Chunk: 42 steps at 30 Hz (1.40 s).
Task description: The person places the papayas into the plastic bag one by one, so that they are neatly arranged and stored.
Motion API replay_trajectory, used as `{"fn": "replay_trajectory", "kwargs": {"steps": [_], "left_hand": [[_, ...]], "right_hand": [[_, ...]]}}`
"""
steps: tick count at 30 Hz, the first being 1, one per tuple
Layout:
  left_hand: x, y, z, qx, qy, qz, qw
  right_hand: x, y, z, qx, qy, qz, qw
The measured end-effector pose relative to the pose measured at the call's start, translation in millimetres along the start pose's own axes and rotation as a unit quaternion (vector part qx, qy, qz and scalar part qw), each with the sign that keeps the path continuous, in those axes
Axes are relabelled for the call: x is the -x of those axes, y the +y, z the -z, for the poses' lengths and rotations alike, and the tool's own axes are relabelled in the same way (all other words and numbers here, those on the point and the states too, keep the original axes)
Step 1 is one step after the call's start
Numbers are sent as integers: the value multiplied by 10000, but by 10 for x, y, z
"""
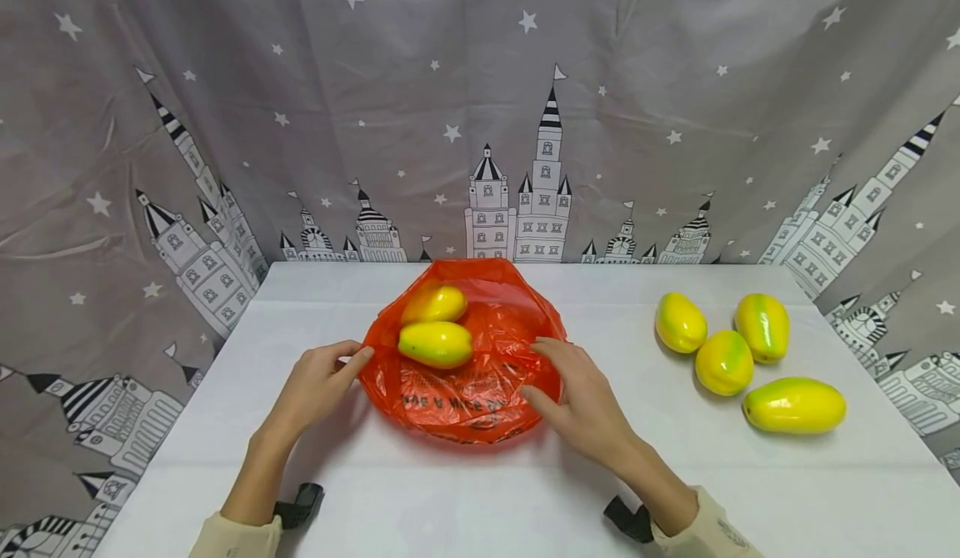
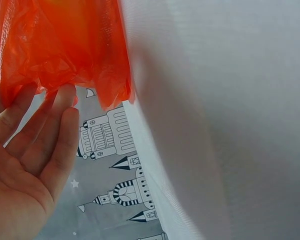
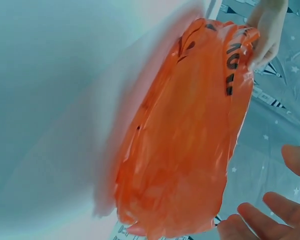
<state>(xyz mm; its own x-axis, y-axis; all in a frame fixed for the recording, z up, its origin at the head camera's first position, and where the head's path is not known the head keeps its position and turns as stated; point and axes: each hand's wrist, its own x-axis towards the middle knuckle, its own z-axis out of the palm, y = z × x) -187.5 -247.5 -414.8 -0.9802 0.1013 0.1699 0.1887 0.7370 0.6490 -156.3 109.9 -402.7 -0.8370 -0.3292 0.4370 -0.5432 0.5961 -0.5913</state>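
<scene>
We count one red plastic bag [image 1: 480, 426], mouth open, mid-counter, black print on its wall; six yellow-green fruits in all; two sit inside the bag toward its left side, a front fruit [image 1: 436, 344] and a rear fruit [image 1: 442, 301], touching or nearly so; four loose fruits [image 1: 724, 364] lie on the counter [image 1: 450, 504] well to the right, three grouped and one long one in front of them; two hands in view; we see the left hand [image 1: 318, 381] pinching the bag's left rim between thumb and fingers; the right hand [image 1: 588, 401] is at the right rim, fingers spread, thumb apart, contact we cannot tell; two pale sleeves [image 1: 236, 538], two black wrist straps [image 1: 300, 505]; one grey backdrop [image 1: 420, 82] with castles and stars behind.
</scene>
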Motion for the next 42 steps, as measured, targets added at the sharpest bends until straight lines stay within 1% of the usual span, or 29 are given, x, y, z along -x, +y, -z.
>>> {"fn": "replay_trajectory", "kwargs": {"steps": [3, 5, 12, 16, 25, 34, 39, 42], "left_hand": [[0, -1, 6, 5, 8, -12, 10000], [1, -3, 9, 7, 12, -27, 10000], [6, -18, 0, 19, 5, -50, 10000], [5, -18, 6, 16, -11, -26, 10000], [2, -26, 19, 4, -32, -26, 10000], [-1, -9, 26, -2, -53, 1, 10000], [2, -17, 23, -1, -60, -17, 10000], [5, -17, 20, 10, -33, -64, 10000]], "right_hand": [[41, 46, 50, -13, 121, 105, 9999], [68, 75, 84, -3, 143, 103, 9998], [159, 203, 182, 82, 161, -63, 9998], [197, 271, 249, 208, 254, -140, 9994], [236, 460, 487, 440, 480, -482, 9967], [394, 677, 717, 528, 545, -951, 9926], [486, 759, 795, 589, 739, -895, 9915], [537, 804, 836, 613, 773, -887, 9912]]}}
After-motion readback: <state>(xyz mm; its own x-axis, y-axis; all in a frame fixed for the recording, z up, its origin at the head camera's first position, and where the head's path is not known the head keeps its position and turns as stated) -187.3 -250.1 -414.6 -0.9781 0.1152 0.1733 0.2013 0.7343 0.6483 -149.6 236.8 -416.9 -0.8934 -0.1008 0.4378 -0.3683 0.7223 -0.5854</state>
